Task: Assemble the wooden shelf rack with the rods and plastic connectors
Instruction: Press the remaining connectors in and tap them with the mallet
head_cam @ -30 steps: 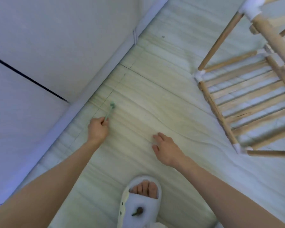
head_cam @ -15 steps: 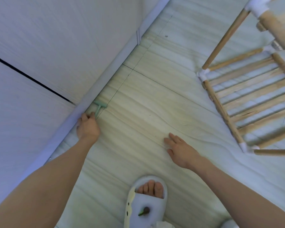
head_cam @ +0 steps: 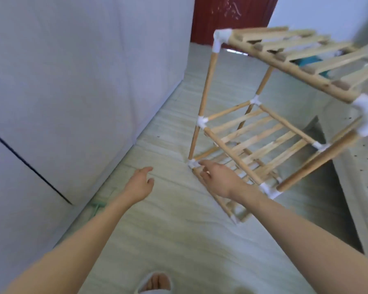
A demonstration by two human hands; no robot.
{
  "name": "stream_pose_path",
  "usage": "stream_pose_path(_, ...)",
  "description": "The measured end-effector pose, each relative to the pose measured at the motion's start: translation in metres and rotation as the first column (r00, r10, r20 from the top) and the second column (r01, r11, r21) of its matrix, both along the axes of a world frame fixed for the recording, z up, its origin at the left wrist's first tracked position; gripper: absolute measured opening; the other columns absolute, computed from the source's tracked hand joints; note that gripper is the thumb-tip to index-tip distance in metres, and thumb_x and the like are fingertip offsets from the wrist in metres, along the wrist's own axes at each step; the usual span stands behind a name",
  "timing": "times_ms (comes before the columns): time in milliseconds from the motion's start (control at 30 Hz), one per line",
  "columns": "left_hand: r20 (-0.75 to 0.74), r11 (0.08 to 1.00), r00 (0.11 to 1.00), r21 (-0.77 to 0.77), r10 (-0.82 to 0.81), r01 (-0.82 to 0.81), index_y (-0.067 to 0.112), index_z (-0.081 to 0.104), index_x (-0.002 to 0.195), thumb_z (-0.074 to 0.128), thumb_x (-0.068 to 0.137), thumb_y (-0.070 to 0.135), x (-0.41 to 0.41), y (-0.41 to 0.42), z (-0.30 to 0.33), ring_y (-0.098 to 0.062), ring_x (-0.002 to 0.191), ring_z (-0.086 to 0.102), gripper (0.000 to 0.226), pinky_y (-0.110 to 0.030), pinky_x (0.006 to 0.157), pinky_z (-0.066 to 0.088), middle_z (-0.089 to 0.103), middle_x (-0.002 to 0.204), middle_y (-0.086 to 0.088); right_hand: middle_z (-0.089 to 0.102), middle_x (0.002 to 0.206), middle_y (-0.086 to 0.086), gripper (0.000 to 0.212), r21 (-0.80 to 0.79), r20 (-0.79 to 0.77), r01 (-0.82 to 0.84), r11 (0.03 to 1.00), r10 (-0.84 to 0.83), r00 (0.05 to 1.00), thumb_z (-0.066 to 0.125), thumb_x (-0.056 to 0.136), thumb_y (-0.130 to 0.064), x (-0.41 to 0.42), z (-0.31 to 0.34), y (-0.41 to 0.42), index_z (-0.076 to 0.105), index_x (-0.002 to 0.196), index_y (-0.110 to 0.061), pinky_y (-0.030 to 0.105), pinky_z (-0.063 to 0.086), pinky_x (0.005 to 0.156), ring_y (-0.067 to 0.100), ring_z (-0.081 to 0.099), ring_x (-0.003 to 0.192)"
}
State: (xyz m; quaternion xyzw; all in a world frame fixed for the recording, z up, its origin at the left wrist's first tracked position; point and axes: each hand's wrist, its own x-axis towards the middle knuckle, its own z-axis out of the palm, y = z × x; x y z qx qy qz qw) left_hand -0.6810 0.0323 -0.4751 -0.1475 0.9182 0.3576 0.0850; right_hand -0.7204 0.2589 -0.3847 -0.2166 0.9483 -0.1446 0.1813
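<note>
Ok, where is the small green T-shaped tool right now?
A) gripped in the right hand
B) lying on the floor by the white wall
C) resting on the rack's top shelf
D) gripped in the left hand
B: the small green T-shaped tool lies on the pale floor at the foot of the white wall, beside the left forearm, while the left hand and right hand hold nothing.

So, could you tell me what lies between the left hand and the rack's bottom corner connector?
Only bare pale floor separates the left hand from the white connector, as the head view shows.

The rack's top shelf (head_cam: 289, 58) runs off the right edge, blurred; the green tool (head_cam: 97, 206) lies half hidden behind the left forearm.
</note>
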Motion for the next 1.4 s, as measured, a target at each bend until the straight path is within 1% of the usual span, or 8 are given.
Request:
stream_pose_path(167, -0.269, 0.975, 0.963, 0.221, 0.035, 0.026, 0.003, 0.053, 0.127, 0.046, 0.095, 0.006, -0.035, 0.058, 0.095, -0.031, 0.115, 0.054, 0.032, -0.033, 0.097, 0.039, 0.054, 0.128, -0.019, 0.064, 0.117, 0.012, 0.029, -0.321, -0.493, -0.002, 0.947, -0.166, 0.854, 0.041, 0.098, -0.017, 0.012, 0.116, 0.047, 0.055, 0.123, -0.010, 0.033, 0.041, 0.087, 0.030, 0.060, 0.105)
stream_pose_path(300, -0.312, 0.873, 0.944, 0.484, 0.106, 0.062, 0.011, 0.055, 0.124, 0.043, 0.098, 0.015, -0.067, 0.109, 0.171, -0.022, 0.102, 0.058, 0.029, -0.037, 0.089, 0.048, 0.058, 0.118, -0.008, 0.065, 0.108, 0.013, 0.028, -0.279, -0.743, -0.023, 0.960, -0.200, 0.639, 0.043, 0.097, -0.013, 0.000, 0.183, 0.087, 0.059, 0.119, -0.008, 0.040, 0.045, 0.080, 0.032, 0.057, 0.102)
stream_pose_path(533, -0.114, 0.491, 0.990, 0.869, 0.084, 0.058, 0.012, 0.045, 0.126, 0.041, 0.100, 0.031, -0.124, 0.182, 0.251, -0.025, 0.113, 0.055, 0.033, -0.041, 0.086, 0.051, 0.053, 0.127, -0.011, 0.029, 0.152, -0.004, 0.049, 0.001, -0.429, 0.186, 0.982, -0.168, 0.888, 0.023, 0.100, -0.045, -0.070, 0.207, 0.125, 0.034, 0.143, -0.025, 0.050, 0.005, 0.115, 0.019, 0.020, 0.141)
stream_pose_path(733, 0.085, 0.102, 0.974, 0.989, 0.211, -0.108, 0.003, 0.049, 0.109, 0.033, 0.102, 0.017, -0.172, 0.205, 0.255, -0.023, 0.066, 0.071, 0.022, -0.037, 0.050, 0.057, 0.063, 0.100, -0.020, 0.068, 0.095, -0.008, 0.036, -0.213, -0.359, 0.021, 0.977, -0.098, 0.928, 0.032, 0.097, -0.049, -0.109, 0.207, 0.131, 0.064, 0.109, -0.036, 0.029, 0.036, 0.087, 0.011, 0.057, 0.091)
stream_pose_path(1033, 0.331, 0.339, 0.882, 0.831, 0.335, -0.441, 0.008, 0.049, 0.096, 0.036, 0.099, 0.018, -0.187, 0.162, 0.297, -0.015, 0.043, 0.058, 0.017, -0.022, 0.038, 0.049, 0.053, 0.073, -0.009, 0.039, 0.146, 0.008, 0.039, -0.153, -0.384, 0.110, 0.982, -0.161, 0.909, 0.044, 0.097, -0.017, -0.167, 0.225, 0.150, 0.047, 0.135, -0.013, 0.043, 0.028, 0.110, 0.028, 0.045, 0.127)
stream_pose_path(1200, 0.380, 0.538, 0.837, 0.643, 0.394, -0.545, 0.014, 0.052, 0.094, 0.041, 0.100, 0.028, -0.203, 0.119, 0.311, -0.016, 0.052, 0.055, 0.018, -0.025, 0.045, 0.050, 0.056, 0.070, -0.006, 0.012, 0.157, 0.005, 0.053, 0.076, -0.189, 0.374, 0.924, -0.355, 0.916, 0.040, 0.098, -0.027, -0.198, 0.243, 0.174, 0.021, 0.147, -0.019, 0.049, 0.013, 0.117, 0.026, 0.009, 0.144)
stream_pose_path(1333, 0.412, 0.619, 0.799, 0.506, 0.439, -0.601, 0.011, 0.060, 0.084, 0.041, 0.096, 0.015, -0.221, 0.086, 0.325, -0.021, 0.057, 0.059, 0.023, -0.033, 0.058, 0.050, 0.061, 0.069, -0.010, 0.035, 0.142, 0.014, 0.046, 0.139, 0.059, 0.587, 0.797, -0.599, 0.799, 0.035, 0.099, -0.024, -0.217, 0.250, 0.188, 0.030, 0.142, -0.006, 0.045, 0.033, 0.106, 0.032, 0.034, 0.131)
stream_pose_path(1400, 0.455, 0.630, 0.782, 0.471, 0.426, -0.617, 0.014, 0.060, 0.081, 0.040, 0.097, 0.019, -0.228, 0.079, 0.333, -0.021, 0.062, 0.058, 0.026, -0.031, 0.059, 0.046, 0.060, 0.072, -0.009, 0.055, 0.098, 0.012, 0.039, 0.025, 0.307, 0.742, 0.670, -0.711, 0.632, 0.034, 0.101, -0.022, -0.217, 0.249, 0.187, 0.048, 0.126, 0.004, 0.031, 0.044, 0.071, 0.023, 0.054, 0.086)
